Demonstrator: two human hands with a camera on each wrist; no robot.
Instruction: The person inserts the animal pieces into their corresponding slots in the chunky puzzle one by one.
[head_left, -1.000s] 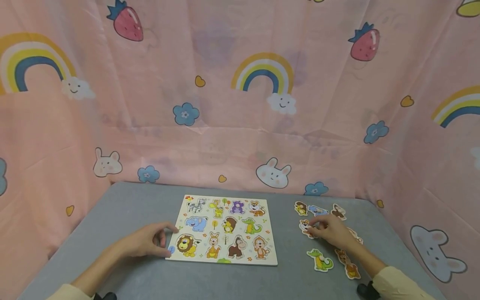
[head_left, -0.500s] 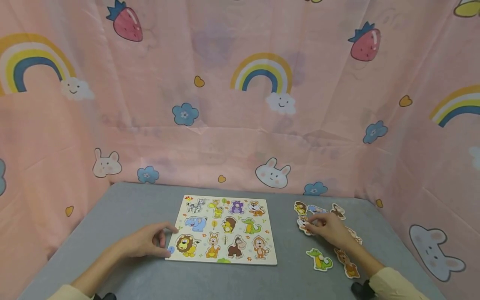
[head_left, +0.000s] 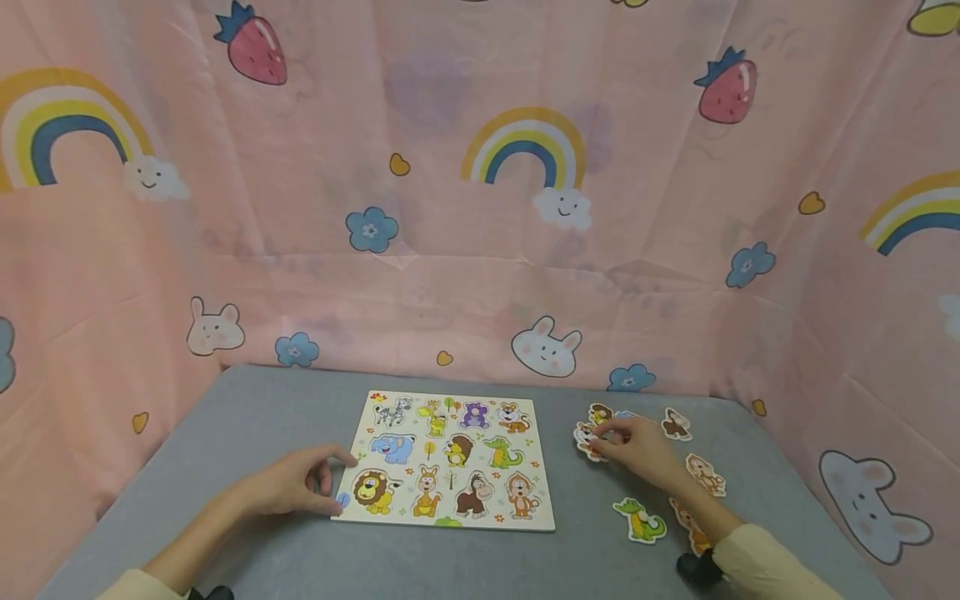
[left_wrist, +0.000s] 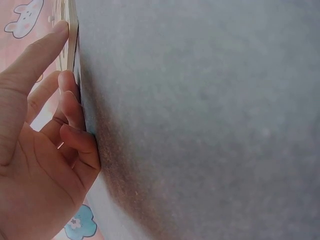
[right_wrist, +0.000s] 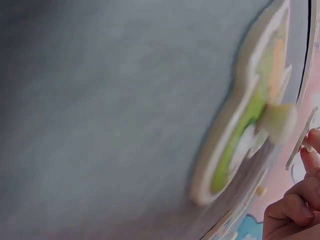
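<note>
My right hand (head_left: 637, 450) pinches a tiger puzzle piece (head_left: 587, 442) between thumb and fingertips. In the right wrist view the held piece (right_wrist: 302, 137) shows edge-on, raised off the table. My left hand (head_left: 288, 483) is at the left side of a puzzle board (head_left: 405, 518) covered with animal pictures. Its thumb and index finger touch the board's edge, spread apart, while the other fingers bend loosely. Behind the held piece lie a hedgehog piece (head_left: 600, 412) and a mostly hidden elephant piece (head_left: 625, 414).
On the grey table (head_left: 285, 558) are also a gorilla piece (head_left: 677, 424), a monkey piece (head_left: 705, 475), a crocodile piece (head_left: 639, 521) with a knob, and a kangaroo piece (head_left: 692, 529) partly behind my right wrist. A pink patterned curtain (head_left: 450, 292) surrounds the table.
My right hand has moved left with the tiger piece, toward the board, and the monkey piece shows more fully. The left hand and the board stay where they were.
</note>
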